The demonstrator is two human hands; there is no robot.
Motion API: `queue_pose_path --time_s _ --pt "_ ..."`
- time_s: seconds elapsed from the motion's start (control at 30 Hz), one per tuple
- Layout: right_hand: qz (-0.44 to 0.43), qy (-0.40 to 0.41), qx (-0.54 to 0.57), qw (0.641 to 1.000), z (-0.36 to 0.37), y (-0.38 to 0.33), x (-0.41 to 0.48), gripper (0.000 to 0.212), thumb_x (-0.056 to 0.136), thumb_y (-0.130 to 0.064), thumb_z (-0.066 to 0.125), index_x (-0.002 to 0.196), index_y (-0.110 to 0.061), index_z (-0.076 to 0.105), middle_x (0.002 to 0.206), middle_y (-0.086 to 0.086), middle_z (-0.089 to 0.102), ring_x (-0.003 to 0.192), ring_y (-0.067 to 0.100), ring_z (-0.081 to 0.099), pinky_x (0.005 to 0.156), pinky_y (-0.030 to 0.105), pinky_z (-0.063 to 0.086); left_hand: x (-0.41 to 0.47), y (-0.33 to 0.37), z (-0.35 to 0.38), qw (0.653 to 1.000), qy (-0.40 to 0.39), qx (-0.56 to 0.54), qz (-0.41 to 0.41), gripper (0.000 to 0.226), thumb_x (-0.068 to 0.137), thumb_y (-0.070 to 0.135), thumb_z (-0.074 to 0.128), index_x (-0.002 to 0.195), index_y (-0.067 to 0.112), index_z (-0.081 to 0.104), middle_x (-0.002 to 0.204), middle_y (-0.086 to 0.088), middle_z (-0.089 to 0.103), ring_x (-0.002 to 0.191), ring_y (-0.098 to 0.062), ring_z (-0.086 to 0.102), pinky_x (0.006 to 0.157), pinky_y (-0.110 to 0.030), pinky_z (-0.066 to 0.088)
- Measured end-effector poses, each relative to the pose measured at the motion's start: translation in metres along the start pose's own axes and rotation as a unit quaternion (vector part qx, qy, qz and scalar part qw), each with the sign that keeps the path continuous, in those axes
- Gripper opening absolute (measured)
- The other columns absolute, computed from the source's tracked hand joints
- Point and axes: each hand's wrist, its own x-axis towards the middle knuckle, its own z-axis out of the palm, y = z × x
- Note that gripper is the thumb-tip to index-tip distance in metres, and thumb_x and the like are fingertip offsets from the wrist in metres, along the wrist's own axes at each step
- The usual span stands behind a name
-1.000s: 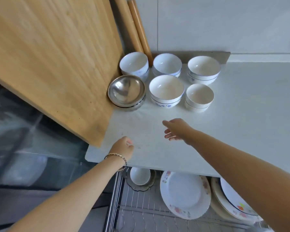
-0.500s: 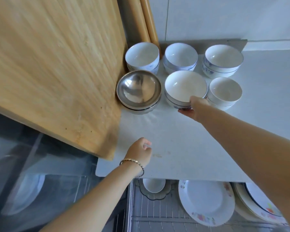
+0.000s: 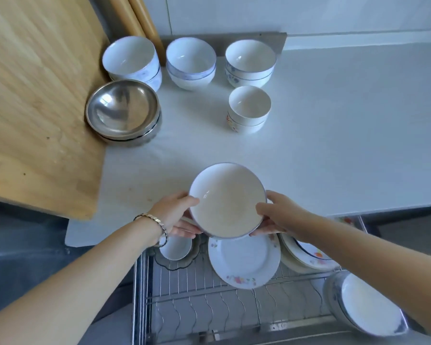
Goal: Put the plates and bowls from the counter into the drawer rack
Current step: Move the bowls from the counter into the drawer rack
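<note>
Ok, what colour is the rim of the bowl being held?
A thin bluish line edges the white bowl; the head view shows it best.

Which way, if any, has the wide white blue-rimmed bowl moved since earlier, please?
Yes: the blue-rimmed bowl moved from beside the round steel bowl toward the white counter's near edge.

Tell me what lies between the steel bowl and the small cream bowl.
Head view: only bare counter between the steel bowl and small cream bowl.
</note>
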Motion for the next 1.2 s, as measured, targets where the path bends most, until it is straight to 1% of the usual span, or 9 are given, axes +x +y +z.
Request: queue_pose_path --time_s 0.1,0.23,0.47,0.63,0.77,0.87,0.97,1.07,1.2 --pt "0.003 -0.010 -0.002 1.000 -0.028 0.037 -0.024 0.032 0.090 -0.001 0.038 0.118 -0.013 0.048 0.091 0.020 0.065 0.083 0.040 0.068 0.084 0.043 0.058 -0.016 -0.013 0.039 1.000 -0.020 0.011 0.000 0.026 0.090 0.009 0.051 0.114 0.019 0.047 0.081 -0.012 0.058 0.048 -0.025 0.066 0.060 -0.036 0.058" --pt "-0.003 -0.003 -0.029 1.000 -0.077 0.084 -0.066 0.035 0.089 0.000 0.039 0.114 -0.023 0.049 0.075 0.010 0.066 0.061 0.022 0.068 0.062 0.023 0.061 -0.036 -0.031 0.105 0.999 -0.030 0.002 0.013 0.034 0.087 0.000 0.052 0.114 0.020 0.045 0.083 -0.013 0.060 0.044 -0.021 0.066 0.055 -0.035 0.059" --pt "0.035 0.022 -0.129 0.991 -0.137 0.176 -0.093 0.044 0.083 -0.009 0.046 0.117 -0.037 0.046 0.091 0.014 0.072 0.069 0.024 0.072 0.076 0.032 0.058 -0.036 -0.099 0.208 0.998 -0.056 0.032 -0.001 0.040 0.084 -0.004 0.052 0.090 0.035 0.046 0.082 -0.013 0.063 0.059 -0.025 0.063 0.063 -0.037 0.060" --pt "0.105 0.007 -0.078 0.991 -0.119 0.240 -0.050 0.048 0.085 -0.001 0.043 0.128 -0.023 0.046 0.100 0.010 0.060 0.092 0.034 0.063 0.080 0.047 0.058 0.003 -0.168 0.247 0.995 -0.013 0.011 -0.101 0.047 0.086 -0.007 0.044 0.125 0.019 0.041 0.085 -0.010 0.054 0.067 -0.029 0.058 0.061 -0.040 0.057" --pt "0.153 0.014 -0.073 0.985 -0.088 0.275 -0.006 0.051 0.084 0.001 0.037 0.133 -0.014 0.041 0.109 0.008 0.051 0.100 0.033 0.054 0.081 0.053 0.056 0.041 -0.200 0.254 0.989 0.018 0.023 -0.146 0.055 0.087 -0.008 0.042 0.132 0.023 0.039 0.089 -0.007 0.049 0.094 -0.035 0.055 0.074 -0.049 0.056" --pt "0.189 0.038 -0.060 0.979 -0.068 0.297 0.022 0.051 0.084 -0.001 0.034 0.133 -0.014 0.039 0.110 0.011 0.053 0.100 0.034 0.054 0.085 0.051 0.054 0.067 -0.211 0.253 0.985 0.035 0.074 -0.154 0.059 0.088 -0.008 0.041 0.138 0.022 0.036 0.097 -0.008 0.050 0.096 -0.032 0.051 0.080 -0.050 0.056" --pt "0.204 0.057 -0.056 0.976 -0.058 0.309 0.042 0.050 0.088 0.002 0.033 0.136 -0.010 0.035 0.125 0.016 0.053 0.108 0.034 0.053 0.089 0.037 0.048 0.092 -0.222 0.254 0.981 0.038 0.105 -0.160 0.060 0.088 -0.007 0.038 0.140 0.022 0.037 0.112 -0.009 0.049 0.099 -0.033 0.051 0.074 -0.046 0.056" --pt "0.217 0.078 -0.048 0.972 -0.057 0.323 0.052 0.054 0.087 0.004 0.033 0.139 -0.011 0.035 0.129 0.017 0.052 0.117 0.035 0.051 0.090 0.036 0.046 0.112 -0.230 0.257 0.972 0.028 0.191 -0.132 0.059 0.085 -0.006 0.041 0.138 0.018 0.041 0.126 -0.012 0.055 0.112 -0.032 0.054 0.087 -0.036 0.051" --pt "0.226 0.100 -0.047 0.968 -0.058 0.339 0.056 0.049 0.087 0.004 0.038 0.134 -0.007 0.044 0.128 0.019 0.056 0.116 0.036 0.053 0.086 0.033 0.044 0.127 -0.235 0.267 0.965 -0.008 0.235 -0.116 0.054 0.083 -0.006 0.041 0.133 0.014 0.045 0.126 -0.016 0.056 0.111 -0.031 0.055 0.085 -0.032 0.047"
